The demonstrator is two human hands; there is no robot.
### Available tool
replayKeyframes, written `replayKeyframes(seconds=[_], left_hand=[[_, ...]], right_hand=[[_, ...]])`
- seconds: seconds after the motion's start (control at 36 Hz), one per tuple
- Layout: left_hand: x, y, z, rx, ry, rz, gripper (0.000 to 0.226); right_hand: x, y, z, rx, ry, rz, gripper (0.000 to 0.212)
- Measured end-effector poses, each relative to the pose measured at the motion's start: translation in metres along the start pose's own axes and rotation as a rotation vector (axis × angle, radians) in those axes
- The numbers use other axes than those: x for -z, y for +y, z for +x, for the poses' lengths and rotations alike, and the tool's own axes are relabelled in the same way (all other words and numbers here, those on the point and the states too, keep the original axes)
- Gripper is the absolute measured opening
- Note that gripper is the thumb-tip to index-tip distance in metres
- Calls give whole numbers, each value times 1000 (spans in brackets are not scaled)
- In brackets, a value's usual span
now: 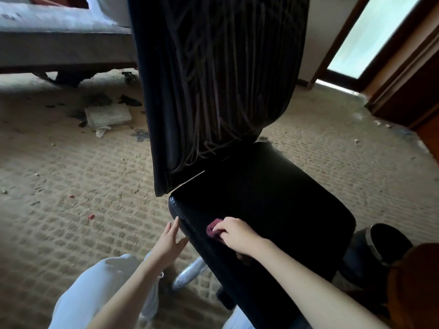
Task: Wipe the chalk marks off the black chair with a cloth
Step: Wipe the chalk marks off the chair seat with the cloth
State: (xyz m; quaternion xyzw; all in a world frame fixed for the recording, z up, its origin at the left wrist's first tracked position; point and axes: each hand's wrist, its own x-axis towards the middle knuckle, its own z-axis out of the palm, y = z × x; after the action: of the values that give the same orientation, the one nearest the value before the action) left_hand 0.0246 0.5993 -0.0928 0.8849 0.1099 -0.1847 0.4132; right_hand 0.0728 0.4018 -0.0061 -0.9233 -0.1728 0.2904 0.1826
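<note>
A black chair [273, 195] stands in the middle of the view, its seat facing me and its tall backrest [218, 74] rising behind. Pale chalk lines cover the backrest from top to bottom. The seat looks dark and plain. My right hand [234, 235] is closed on a dark red cloth [212, 227] and presses it on the seat's near left part. My left hand [169, 239] is open with fingers apart, its fingertips touching the seat's left front edge.
Beige carpet [83, 186] with crumbs and small red bits lies all around. A flat pale box and dark scraps [108, 115] lie at the back left, below a grey sofa [59, 39]. A dark bin [377, 250] stands at the chair's right. A doorway [370, 39] opens at the top right.
</note>
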Motion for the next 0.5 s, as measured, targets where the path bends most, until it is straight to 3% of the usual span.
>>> replayKeyframes(seconds=[0.14, 0.28, 0.36, 0.5], left_hand=[[20, 48, -20, 27, 23, -79, 48], [32, 104, -46, 52, -108, -474, 31], [40, 126, -62, 49, -162, -588, 29], [53, 140, -82, -6, -219, -673, 34]], right_hand=[[20, 7, -22, -106, 205, 389, 23], [38, -10, -48, -75, 264, 838, 18], [51, -23, -63, -50, 267, 1057, 17], [62, -34, -82, 10, 320, 1203, 20]])
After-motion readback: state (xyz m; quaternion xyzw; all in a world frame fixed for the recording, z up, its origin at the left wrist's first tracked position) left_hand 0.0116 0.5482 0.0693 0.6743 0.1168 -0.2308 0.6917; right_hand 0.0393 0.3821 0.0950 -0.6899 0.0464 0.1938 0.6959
